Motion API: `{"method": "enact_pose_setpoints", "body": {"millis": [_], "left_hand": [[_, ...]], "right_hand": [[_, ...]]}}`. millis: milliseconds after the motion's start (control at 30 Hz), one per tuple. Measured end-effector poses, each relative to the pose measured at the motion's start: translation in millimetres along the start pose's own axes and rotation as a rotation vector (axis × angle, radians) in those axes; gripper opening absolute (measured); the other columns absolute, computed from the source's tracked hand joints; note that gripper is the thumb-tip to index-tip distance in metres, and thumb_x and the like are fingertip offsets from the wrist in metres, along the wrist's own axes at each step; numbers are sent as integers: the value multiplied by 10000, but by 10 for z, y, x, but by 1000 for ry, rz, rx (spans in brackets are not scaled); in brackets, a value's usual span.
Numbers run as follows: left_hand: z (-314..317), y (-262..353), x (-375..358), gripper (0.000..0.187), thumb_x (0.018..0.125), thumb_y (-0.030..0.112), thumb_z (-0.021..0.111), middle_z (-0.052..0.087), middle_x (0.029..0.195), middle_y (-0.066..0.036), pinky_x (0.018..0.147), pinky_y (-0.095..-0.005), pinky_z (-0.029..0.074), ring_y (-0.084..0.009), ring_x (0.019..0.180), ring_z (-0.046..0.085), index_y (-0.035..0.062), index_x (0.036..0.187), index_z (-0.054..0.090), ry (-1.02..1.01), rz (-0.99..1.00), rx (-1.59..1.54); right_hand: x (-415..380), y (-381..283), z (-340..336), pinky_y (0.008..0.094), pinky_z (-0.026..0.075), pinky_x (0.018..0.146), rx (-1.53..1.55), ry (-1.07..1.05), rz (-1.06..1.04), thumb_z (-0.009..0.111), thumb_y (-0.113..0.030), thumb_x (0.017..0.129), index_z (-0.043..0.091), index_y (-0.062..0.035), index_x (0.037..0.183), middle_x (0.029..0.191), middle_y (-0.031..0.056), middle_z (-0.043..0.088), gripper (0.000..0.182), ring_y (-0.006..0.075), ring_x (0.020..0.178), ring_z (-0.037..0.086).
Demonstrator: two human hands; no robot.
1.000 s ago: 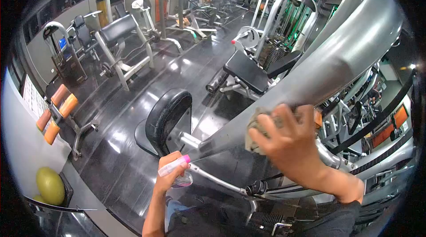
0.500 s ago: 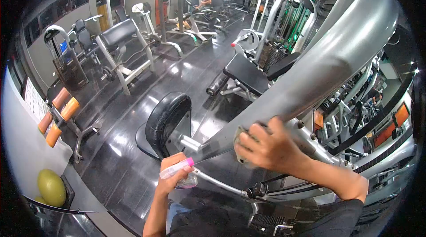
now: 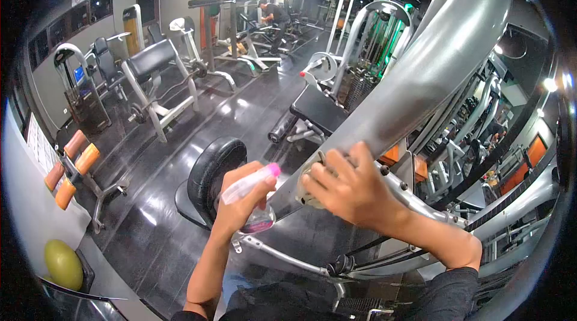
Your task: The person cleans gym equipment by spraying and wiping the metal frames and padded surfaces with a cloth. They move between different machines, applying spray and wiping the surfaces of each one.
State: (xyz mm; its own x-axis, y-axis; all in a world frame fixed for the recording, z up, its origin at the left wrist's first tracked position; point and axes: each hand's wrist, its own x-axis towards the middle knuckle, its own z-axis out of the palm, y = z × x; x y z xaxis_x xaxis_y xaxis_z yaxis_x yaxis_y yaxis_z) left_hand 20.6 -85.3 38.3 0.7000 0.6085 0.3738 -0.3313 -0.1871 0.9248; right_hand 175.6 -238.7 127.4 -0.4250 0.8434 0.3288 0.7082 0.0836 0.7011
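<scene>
My left hand (image 3: 240, 201) is wrapped round a clear spray bottle (image 3: 259, 217) with a pink nozzle tip, held in front of the black padded seat (image 3: 219, 165). Pressed to the lower part of a thick silver machine frame (image 3: 415, 86), my right hand (image 3: 351, 186) has its fingers bent over a light cloth (image 3: 309, 192). The cloth shows only at the left edge of the fingers. The bottle is just left of the cloth, apart from it.
Behind the silver frame stands a black bench (image 3: 318, 110). At the left are a preacher bench (image 3: 150, 59), a stand with orange and brown rollers (image 3: 87, 158) and a green ball (image 3: 63, 264). A person (image 3: 276, 17) is far back.
My left hand has risen and moved right with the bottle, closer to the frame. My right hand and the cloth have shifted slightly left and up. The view has turned a little.
</scene>
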Motion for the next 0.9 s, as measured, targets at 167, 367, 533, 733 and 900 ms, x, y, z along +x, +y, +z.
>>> {"method": "enact_pose_setpoints", "body": {"millis": [167,367,533,733,900], "left_hand": [[102,88,287,262,880,248,647,573,617,-3,462,-234,368,-70,493,501,34,730,637,-68,-28,-8],[58,-64,412,219,865,222,660,589,650,-9,461,-239,376,-63,492,496,33,757,642,-225,-111,-215],[-216,2,419,232,888,205,632,605,679,-29,468,-237,378,-66,495,491,-4,790,636,-315,-87,-182],[-552,-36,388,214,867,171,629,592,671,-38,471,-241,358,-67,493,483,-17,765,627,-278,-97,-255],[-658,-74,435,268,812,240,632,616,664,-73,451,-240,355,-104,463,516,-24,771,625,-298,-112,-164]], "right_hand": [[161,312,-616,415,397,781,-86,-108,106,675,-266,753,683,-173,887,830,-26,579,163,192,881,541],[510,543,-869,397,399,798,-69,-239,323,776,-249,633,696,-156,853,869,4,632,251,204,913,563],[882,282,20,424,389,822,-23,-656,175,709,-255,718,745,-116,834,841,58,697,184,213,965,604],[1148,307,263,464,370,873,127,-1026,294,685,-260,776,754,-137,916,940,56,719,199,231,1026,634],[1259,811,-358,480,342,923,-13,-1087,643,668,-281,834,750,-166,1035,1035,35,717,246,233,1083,637]]}}
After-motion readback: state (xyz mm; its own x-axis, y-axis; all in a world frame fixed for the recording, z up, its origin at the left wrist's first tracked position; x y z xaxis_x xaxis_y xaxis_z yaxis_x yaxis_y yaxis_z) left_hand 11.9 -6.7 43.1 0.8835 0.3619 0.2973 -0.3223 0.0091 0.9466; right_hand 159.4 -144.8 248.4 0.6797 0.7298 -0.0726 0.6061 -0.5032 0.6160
